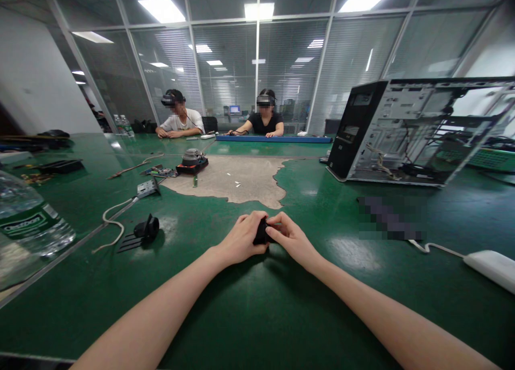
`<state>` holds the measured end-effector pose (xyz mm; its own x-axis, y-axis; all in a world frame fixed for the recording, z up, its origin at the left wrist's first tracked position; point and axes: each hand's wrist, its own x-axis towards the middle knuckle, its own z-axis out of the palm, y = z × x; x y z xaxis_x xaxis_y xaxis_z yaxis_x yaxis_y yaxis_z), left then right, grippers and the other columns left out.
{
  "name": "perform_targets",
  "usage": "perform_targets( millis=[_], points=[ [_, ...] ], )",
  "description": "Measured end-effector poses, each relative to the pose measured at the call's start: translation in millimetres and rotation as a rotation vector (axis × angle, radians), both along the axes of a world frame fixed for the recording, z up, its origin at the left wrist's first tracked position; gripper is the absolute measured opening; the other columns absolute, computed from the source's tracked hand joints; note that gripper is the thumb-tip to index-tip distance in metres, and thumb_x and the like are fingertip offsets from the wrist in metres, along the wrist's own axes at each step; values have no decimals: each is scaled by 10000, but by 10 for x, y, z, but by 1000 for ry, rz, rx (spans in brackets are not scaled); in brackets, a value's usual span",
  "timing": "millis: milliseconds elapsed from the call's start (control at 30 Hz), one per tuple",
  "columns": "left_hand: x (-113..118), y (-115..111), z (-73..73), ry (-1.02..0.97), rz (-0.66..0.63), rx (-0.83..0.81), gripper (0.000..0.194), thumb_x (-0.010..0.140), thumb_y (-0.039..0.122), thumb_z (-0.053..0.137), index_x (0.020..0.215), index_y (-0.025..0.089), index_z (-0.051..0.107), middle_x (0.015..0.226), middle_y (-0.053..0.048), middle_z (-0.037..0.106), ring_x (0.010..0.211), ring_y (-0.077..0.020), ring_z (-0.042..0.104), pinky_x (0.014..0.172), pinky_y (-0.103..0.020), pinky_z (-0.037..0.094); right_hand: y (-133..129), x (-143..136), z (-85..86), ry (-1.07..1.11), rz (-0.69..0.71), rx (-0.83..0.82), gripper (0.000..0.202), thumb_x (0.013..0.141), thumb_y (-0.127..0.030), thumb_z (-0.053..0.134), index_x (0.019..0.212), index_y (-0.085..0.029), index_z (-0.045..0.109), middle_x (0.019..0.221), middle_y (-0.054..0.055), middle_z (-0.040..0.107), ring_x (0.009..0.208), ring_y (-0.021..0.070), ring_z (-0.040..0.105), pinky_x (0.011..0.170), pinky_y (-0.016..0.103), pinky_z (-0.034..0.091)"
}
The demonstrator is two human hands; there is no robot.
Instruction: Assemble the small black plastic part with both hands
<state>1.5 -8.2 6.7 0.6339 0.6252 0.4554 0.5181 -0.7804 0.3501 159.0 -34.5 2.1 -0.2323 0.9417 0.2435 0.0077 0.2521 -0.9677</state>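
Just above the green tabletop [241, 316], a small black part [261, 232] sits between my two hands; its exact kind is hidden by the fingers. My left hand [242, 235] is closed round its left side, thumb below and fingers over the top. From the right, my right hand [293, 238] pinches at the part's edge with thumb and fingertips. To the left lies a black plastic piece with long prongs [145, 229]. Beyond it rests a metal bracket-like part [147, 187] beside a pale cable [115, 220].
An opened computer case [358, 128] stands at right, near a white power strip [488, 267]. A large water bottle [32, 220] is at left. Ahead are a bare worn patch [241, 179], a round cooler-like part [193, 160], a blue bar [273, 139] and two seated people.
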Motion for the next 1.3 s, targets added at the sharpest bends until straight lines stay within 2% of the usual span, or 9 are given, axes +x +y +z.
perform_targets(
  millis=[167, 267, 433, 567, 733, 833, 1000, 1133, 1300],
  points=[
    [1, 5, 4, 7, -5, -10, 551, 643, 215, 593, 1110, 225, 302, 1063, -42, 467, 1012, -204, 465, 896, -379, 329, 63, -8, -29, -83, -88, 3, 210, 720, -309, 564, 866, -201, 457, 864, 14, 533, 815, 144, 551, 723, 306, 470],
    [-2, 8, 6, 0, -6, -17, 554, 636, 211, 594, 1108, 227, 303, 1065, -40, 469, 1009, -202, 467, 897, -379, 327, 52, 5, -13, -145, -61, -5, 191, 737, -302, 542, 875, -192, 470, 871, 25, 543, 829, 149, 548, 754, 327, 459],
    [-8, 7, 11, 4, 3, -27, 554, 620, 183, 591, 1097, 228, 314, 1059, -37, 471, 993, -204, 472, 890, -379, 328, -18, 4, 29, -104, -3, 45, 188, 723, -285, 570, 854, -207, 460, 856, -1, 523, 832, 138, 547, 739, 297, 474],
    [-6, 4, 19, 0, -1, -26, 523, 652, 221, 583, 1102, 231, 315, 1074, -45, 461, 1015, -208, 461, 894, -382, 327, 1, -9, 9, -97, -55, 39, 152, 753, -312, 529, 830, -203, 456, 836, -1, 521, 798, 136, 553, 677, 279, 488],
    [5, -1, 29, 1, -4, -36, 521, 650, 222, 581, 1100, 233, 319, 1068, -45, 465, 1017, -210, 462, 888, -382, 333, 58, -7, -17, -116, -93, -24, 235, 730, -320, 553, 901, -191, 458, 886, 28, 541, 821, 151, 559, 715, 310, 481],
    [5, -2, 34, -1, -2, -39, 521, 637, 210, 586, 1088, 232, 327, 1067, -43, 466, 1018, -211, 461, 890, -383, 331, 41, -5, 7, -118, -62, -49, 235, 726, -333, 556, 889, -187, 470, 877, 30, 551, 802, 154, 561, 742, 334, 467],
    [-3, -4, 36, 4, 5, -40, 533, 628, 191, 586, 1090, 234, 322, 1072, -41, 467, 1008, -212, 468, 889, -388, 334, -11, -1, 48, -59, -3, 4, 238, 695, -335, 601, 839, -212, 456, 869, 0, 529, 852, 150, 545, 750, 306, 463],
    [-4, -2, 32, 8, 6, -23, 525, 654, 219, 587, 1101, 227, 312, 1075, -48, 462, 1017, -208, 465, 901, -384, 329, 28, 5, 10, -56, -23, -5, 189, 744, -358, 543, 813, -206, 455, 831, -1, 534, 804, 144, 552, 716, 308, 470],
    [-4, 11, 14, 14, 4, -22, 544, 652, 222, 589, 1111, 226, 297, 1070, -46, 465, 1015, -207, 466, 898, -385, 330, 71, 5, -13, -100, -71, -19, 239, 731, -345, 552, 897, -198, 465, 914, 34, 531, 852, 160, 540, 743, 331, 461]
  ],
)
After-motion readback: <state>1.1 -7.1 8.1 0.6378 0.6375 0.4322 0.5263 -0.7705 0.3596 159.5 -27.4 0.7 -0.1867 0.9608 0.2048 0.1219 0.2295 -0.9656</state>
